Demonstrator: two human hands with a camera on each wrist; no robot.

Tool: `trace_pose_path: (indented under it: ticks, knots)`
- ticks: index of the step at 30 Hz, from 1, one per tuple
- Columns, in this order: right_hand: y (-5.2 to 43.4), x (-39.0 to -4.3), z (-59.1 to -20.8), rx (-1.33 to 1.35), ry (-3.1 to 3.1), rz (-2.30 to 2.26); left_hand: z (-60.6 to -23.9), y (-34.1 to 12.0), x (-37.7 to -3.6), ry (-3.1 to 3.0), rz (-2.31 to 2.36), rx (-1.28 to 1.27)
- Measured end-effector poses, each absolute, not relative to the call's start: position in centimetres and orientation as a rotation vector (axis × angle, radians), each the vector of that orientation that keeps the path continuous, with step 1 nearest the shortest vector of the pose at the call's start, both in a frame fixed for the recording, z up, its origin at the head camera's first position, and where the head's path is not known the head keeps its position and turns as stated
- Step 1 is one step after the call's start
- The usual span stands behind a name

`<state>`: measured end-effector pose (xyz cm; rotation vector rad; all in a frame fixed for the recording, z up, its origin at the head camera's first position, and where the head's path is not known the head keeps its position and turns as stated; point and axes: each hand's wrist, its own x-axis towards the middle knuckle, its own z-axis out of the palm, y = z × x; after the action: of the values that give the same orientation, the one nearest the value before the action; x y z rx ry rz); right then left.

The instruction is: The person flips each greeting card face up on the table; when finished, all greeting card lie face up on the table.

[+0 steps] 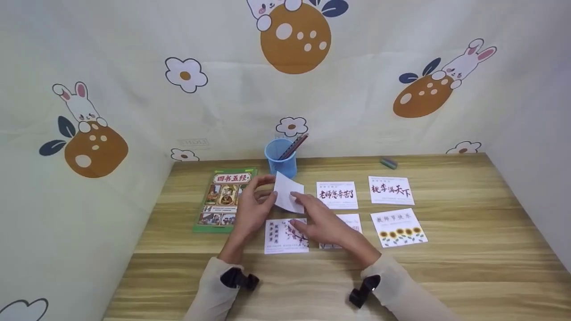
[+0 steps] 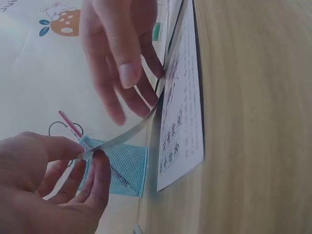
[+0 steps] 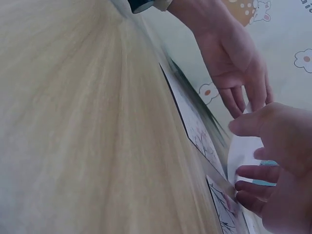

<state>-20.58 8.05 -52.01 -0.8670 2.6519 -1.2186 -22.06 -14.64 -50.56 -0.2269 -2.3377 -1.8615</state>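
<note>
The left hand (image 1: 252,209) pinches the upper left edge of a white card (image 1: 288,198) between thumb and fingers, and the card is lifted above the table (image 1: 464,267). The right hand (image 1: 322,223) holds the same card at its lower right side with curled fingers. Under both hands lies a flower card (image 1: 285,236). Just behind the hands stands a blue pen cup (image 1: 280,157), and left of the left hand lies a green book (image 1: 225,199)
</note>
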Motion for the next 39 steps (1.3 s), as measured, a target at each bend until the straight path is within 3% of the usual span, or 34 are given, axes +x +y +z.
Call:
trace_pose_path:
  ticks: [10,18,31,39]
  knots:
    - [7.3,-20.5,-51.3,-0.962,2.640,-1.533,-50.6,-14.0,-21.7,-2.334,-2.054,-0.518]
    - [7.3,-20.6,-51.1,-0.866,2.672,-1.639,-50.9,-14.4,-21.8,-2.385,-2.059,-0.560]
    - [8.1,-21.3,-51.8,-0.648,2.599,-1.570,-51.4,-15.3,-22.0,-2.767,-1.529,-0.466]
    - [8.6,-21.3,-52.1,-0.661,2.832,-1.159,-51.3,-15.2,-21.4,-3.062,-1.199,-0.430]
